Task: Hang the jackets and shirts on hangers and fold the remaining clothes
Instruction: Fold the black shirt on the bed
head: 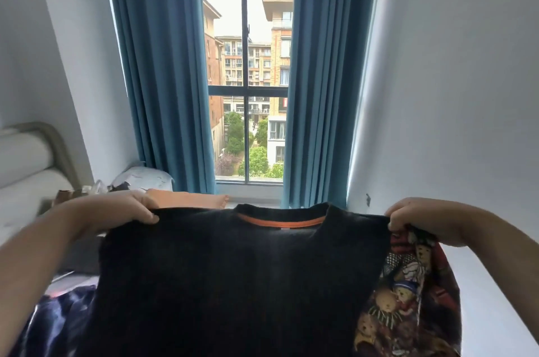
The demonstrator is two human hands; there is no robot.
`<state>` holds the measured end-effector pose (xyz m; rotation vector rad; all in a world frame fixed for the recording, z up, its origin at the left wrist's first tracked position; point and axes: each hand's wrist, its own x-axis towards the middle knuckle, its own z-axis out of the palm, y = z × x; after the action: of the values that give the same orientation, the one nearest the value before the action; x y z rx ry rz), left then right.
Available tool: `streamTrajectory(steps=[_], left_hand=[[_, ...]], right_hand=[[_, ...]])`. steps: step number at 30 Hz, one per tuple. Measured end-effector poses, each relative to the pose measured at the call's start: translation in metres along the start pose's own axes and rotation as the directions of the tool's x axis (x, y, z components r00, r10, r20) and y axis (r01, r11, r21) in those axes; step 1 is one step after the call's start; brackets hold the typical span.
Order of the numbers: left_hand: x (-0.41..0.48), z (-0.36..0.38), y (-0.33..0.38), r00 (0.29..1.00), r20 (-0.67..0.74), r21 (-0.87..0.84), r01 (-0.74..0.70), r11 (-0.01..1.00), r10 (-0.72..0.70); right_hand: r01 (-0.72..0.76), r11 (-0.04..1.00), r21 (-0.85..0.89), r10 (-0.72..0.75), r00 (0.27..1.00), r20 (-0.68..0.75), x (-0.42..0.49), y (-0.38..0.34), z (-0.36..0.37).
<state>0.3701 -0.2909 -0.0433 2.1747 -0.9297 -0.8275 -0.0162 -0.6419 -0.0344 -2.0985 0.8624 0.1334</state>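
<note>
Hands both closed on cloth: left hand [137,208] and right hand [408,218] each pinch a shoulder of the dark pullover [233,283], fingers curled over its top edge. Pullover is held up spread wide, orange-trimmed neck uppermost, in front of the window [248,79]. Teddy-bear print fabric [408,298] hangs under the right hand; can't tell if it's part of the same piece or a second garment. Orange cloth [189,199] sits just beyond the left hand, bed [26,178] further left. Step looks like shake-out and check. No collar or buttons visible, so likely a fold item. Next move needs it laid flat on the bed, then sleeves folded in.
</note>
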Motion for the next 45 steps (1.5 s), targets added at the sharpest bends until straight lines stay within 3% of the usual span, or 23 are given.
streamTrajectory(steps=[6, 10, 14, 18, 22, 26, 31, 34, 40, 43, 45], left_hand=[[0.120, 0.079, -0.078, 0.998, -0.066, 0.381, 0.041, 0.924, -0.017], [0.191, 0.147, -0.157, 0.990, -0.135, 0.324, 0.085, 0.942, -0.043], [0.251, 0.208, -0.228, 0.976, -0.205, 0.264, 0.130, 0.956, -0.076], [0.326, 0.275, -0.300, 0.915, -0.402, 0.428, 0.217, 0.877, -0.030], [0.408, 0.331, -0.357, 0.870, -0.484, 0.514, 0.203, 0.833, 0.087], [0.479, 0.372, -0.420, 0.876, -0.472, 0.517, 0.189, 0.835, 0.095], [0.541, 0.407, -0.488, 0.905, -0.421, 0.595, 0.228, 0.771, 0.057], [0.555, 0.407, -0.501, 0.906, -0.420, 0.613, 0.237, 0.754, 0.057], [0.612, 0.366, -0.499, 0.914, -0.331, 0.787, 0.130, 0.603, 0.235], [0.631, 0.363, -0.506, 0.943, -0.267, 0.825, 0.118, 0.552, 0.198], [0.638, 0.367, -0.517, 0.936, -0.283, 0.806, 0.115, 0.581, 0.208]], right_hand=[[-0.154, 0.971, -0.180, 0.139, 0.986, -0.096, 0.120, 0.068, 0.068], [-0.214, 0.951, -0.224, 0.189, 0.974, -0.127, 0.195, 0.131, 0.130], [-0.293, 0.945, -0.144, 0.246, 0.929, -0.275, 0.267, 0.205, 0.186], [-0.231, 0.967, -0.110, 0.175, 0.910, -0.376, 0.354, 0.276, 0.239], [-0.138, 0.981, -0.136, 0.064, 0.891, -0.449, 0.453, 0.341, 0.290], [-0.172, 0.952, -0.253, 0.008, 0.841, -0.541, 0.529, 0.399, 0.334], [-0.220, 0.849, -0.480, -0.053, 0.869, -0.492, 0.589, 0.460, 0.364], [-0.205, 0.834, -0.513, -0.036, 0.907, -0.420, 0.604, 0.474, 0.368], [-0.135, 0.723, -0.677, -0.212, 0.890, -0.405, 0.661, 0.463, 0.331], [-0.166, 0.680, -0.714, -0.155, 0.920, -0.361, 0.688, 0.463, 0.335], [-0.191, 0.703, -0.685, -0.117, 0.919, -0.376, 0.695, 0.469, 0.346]])
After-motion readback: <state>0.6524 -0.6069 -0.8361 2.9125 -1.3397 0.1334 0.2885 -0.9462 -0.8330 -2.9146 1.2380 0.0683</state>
